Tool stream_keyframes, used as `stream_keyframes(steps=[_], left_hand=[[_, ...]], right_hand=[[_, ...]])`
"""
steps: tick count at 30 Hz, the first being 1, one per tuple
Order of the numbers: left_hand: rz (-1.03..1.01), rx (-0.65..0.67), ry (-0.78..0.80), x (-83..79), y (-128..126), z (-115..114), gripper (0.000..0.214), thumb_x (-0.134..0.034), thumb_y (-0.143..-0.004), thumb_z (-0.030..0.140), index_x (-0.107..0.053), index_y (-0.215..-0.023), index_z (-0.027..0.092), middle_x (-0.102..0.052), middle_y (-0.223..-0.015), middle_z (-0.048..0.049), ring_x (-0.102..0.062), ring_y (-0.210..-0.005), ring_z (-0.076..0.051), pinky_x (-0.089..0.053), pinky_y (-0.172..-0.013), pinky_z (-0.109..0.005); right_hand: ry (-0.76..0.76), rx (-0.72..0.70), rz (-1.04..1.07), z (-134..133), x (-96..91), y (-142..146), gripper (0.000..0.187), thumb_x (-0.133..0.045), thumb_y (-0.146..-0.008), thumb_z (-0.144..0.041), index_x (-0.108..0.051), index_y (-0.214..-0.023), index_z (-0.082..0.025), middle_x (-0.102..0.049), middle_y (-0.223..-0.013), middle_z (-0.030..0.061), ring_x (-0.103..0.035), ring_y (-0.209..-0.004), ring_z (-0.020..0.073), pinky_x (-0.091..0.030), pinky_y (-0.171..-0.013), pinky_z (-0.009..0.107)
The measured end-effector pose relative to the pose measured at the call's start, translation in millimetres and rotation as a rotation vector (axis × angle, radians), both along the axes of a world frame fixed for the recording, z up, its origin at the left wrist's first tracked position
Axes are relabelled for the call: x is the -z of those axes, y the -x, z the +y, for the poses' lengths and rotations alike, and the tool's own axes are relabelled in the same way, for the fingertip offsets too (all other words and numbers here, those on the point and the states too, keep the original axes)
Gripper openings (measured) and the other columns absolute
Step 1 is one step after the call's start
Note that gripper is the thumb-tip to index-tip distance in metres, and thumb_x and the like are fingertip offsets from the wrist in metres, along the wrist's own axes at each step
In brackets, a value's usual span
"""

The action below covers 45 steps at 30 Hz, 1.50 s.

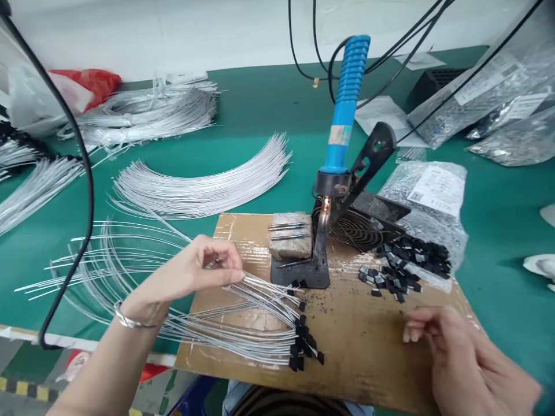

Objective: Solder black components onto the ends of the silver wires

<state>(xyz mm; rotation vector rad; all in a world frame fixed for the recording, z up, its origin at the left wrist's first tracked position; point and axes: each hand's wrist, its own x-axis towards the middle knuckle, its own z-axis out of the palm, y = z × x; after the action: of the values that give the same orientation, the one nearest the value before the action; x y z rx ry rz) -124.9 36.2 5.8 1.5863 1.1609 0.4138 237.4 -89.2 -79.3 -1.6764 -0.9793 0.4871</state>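
My left hand (195, 268) is closed in a pinch on a bundle of thin silver wires (255, 318) that fan across a brown cardboard sheet (364, 346). Small black parts (303, 341) sit on the wires' right-hand ends. My right hand (455, 352) hovers low at the right over the cardboard, fingers curled loosely; nothing shows in it. A pile of loose black parts (399, 268) lies just beyond it, spilling from a clear bag (427, 202). A blue-handled soldering iron (344, 110) rests in a black stand (342, 225) behind the wires.
A grey sponge block (291, 236) sits by the stand. More curved silver wires (199, 185) lie on the green table (260, 110), with further bundles (147, 112) at the back left. Plastic bags (498, 98) lie at the back right. A black cable (89, 190) hangs on the left.
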Motion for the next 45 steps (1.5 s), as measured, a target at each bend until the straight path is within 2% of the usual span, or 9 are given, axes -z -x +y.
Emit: stream_keyframes(steps=[5,8,13,26,29,33,36,39,45], left_hand=[[-0.051,-0.066,0.035,16.1,-24.4,-27.7,0.019,-0.074,-0.090,0.030,-0.073,-0.073,0.022,-0.063,-0.064,-0.0017,-0.053,-0.057,-0.014,-0.044,-0.053,-0.026],[-0.057,-0.073,0.064,16.1,-28.1,-33.8,0.019,-0.074,-0.091,0.030,-0.071,-0.075,0.020,-0.062,-0.066,-0.0005,-0.051,-0.060,-0.013,-0.041,-0.055,-0.025],[-0.087,-0.048,0.115,17.2,-25.3,-36.4,0.019,-0.073,-0.093,0.029,-0.069,-0.078,0.018,-0.061,-0.070,0.0009,-0.050,-0.065,-0.012,-0.038,-0.060,-0.023],[-0.040,-0.035,0.100,15.3,-28.3,-40.3,0.020,-0.068,-0.096,0.032,-0.066,-0.081,0.019,-0.063,-0.073,0.0008,-0.053,-0.067,-0.013,-0.041,-0.062,-0.024],[0.104,-0.034,-0.057,11.2,-41.9,-51.1,0.012,-0.066,-0.098,0.033,-0.071,-0.102,0.023,-0.072,-0.091,-0.0023,-0.064,-0.083,-0.017,-0.048,-0.075,-0.027],[0.172,0.070,-0.188,10.5,-71.0,-68.6,0.026,-0.062,-0.102,0.031,-0.065,-0.127,0.030,-0.073,-0.104,-0.0016,-0.065,-0.086,-0.017,-0.048,-0.081,-0.029],[0.144,0.067,-0.176,13.5,-89.3,-72.9,0.016,-0.055,-0.105,0.030,-0.069,-0.106,0.025,-0.067,-0.083,0.0006,-0.057,-0.072,-0.015,-0.043,-0.067,-0.027],[0.095,0.011,-0.082,17.0,-98.4,-70.8,0.024,-0.055,-0.104,0.032,-0.066,-0.086,0.021,-0.052,-0.067,0.0036,-0.043,-0.061,-0.013,-0.032,-0.055,-0.027],[-0.020,-0.160,0.126,18.6,-109.1,-67.3,0.023,-0.061,-0.095,0.034,-0.061,-0.079,0.018,-0.050,-0.067,0.0035,-0.035,-0.059,-0.012,-0.028,-0.054,-0.026]], right_hand=[[0.098,-0.340,0.252,-3.1,-31.3,43.6,0.029,-0.064,-0.099,-0.039,-0.074,-0.080,-0.020,-0.061,-0.065,-0.0008,-0.049,-0.049,0.0103,-0.035,-0.047,0.025],[0.186,-0.514,0.360,5.6,-40.1,63.5,0.024,-0.069,-0.093,-0.040,-0.074,-0.081,-0.020,-0.062,-0.073,0.0003,-0.053,-0.058,0.0117,-0.039,-0.052,0.023],[0.302,-0.696,0.455,16.0,-33.2,69.7,0.022,-0.074,-0.091,-0.037,-0.070,-0.079,-0.020,-0.061,-0.072,-0.0002,-0.053,-0.063,0.0118,-0.042,-0.056,0.022],[0.113,-0.731,0.335,13.8,-23.7,68.9,0.023,-0.062,-0.103,-0.028,-0.061,-0.080,-0.021,-0.053,-0.075,-0.0027,-0.051,-0.064,0.0103,-0.038,-0.058,0.024],[0.065,-0.748,0.249,13.7,-24.5,68.9,0.020,-0.059,-0.104,-0.023,-0.061,-0.083,-0.022,-0.053,-0.076,-0.0027,-0.051,-0.066,0.0109,-0.038,-0.060,0.024],[0.044,-0.771,0.191,14.3,-23.7,69.7,0.017,-0.058,-0.103,-0.019,-0.062,-0.087,-0.022,-0.055,-0.079,-0.0026,-0.051,-0.068,0.0108,-0.038,-0.061,0.024],[0.026,-0.760,0.185,14.9,-22.2,69.5,0.016,-0.059,-0.103,-0.018,-0.062,-0.088,-0.022,-0.055,-0.079,-0.0026,-0.052,-0.068,0.0107,-0.039,-0.061,0.024],[0.027,-0.754,0.185,14.5,-22.0,70.5,0.016,-0.060,-0.103,-0.019,-0.063,-0.087,-0.022,-0.055,-0.078,-0.0029,-0.052,-0.067,0.0105,-0.039,-0.060,0.024],[0.080,-0.563,0.342,12.1,-25.0,79.6,0.022,-0.064,-0.102,-0.029,-0.066,-0.081,-0.022,-0.057,-0.072,-0.0034,-0.052,-0.059,0.0088,-0.038,-0.056,0.023]])
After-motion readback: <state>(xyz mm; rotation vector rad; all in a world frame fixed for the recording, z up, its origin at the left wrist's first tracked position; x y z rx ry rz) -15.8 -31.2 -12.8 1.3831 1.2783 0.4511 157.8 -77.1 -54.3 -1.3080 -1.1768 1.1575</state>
